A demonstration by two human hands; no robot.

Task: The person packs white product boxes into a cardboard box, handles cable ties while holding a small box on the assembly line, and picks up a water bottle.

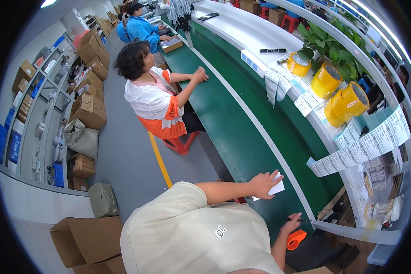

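Note:
My left hand (264,182) lies flat, fingers spread, on a small white flat packet (277,187) at the near edge of the green conveyor belt (233,132). My right hand (291,224) is lower down at the belt's edge, closed around a thin black pen-like tool (305,220). An orange tape dispenser (297,239) sits just below that hand, touching or nearly touching it. My beige shirt fills the lower middle of the view.
A seated co-worker (153,98) in a white and orange top on a red stool (180,144) rests a hand on the belt. Yellow tape rolls (326,80), label strips (365,144), a plant (333,45) and a black marker (272,50) line the white shelf. Cardboard boxes (89,242) stand behind me.

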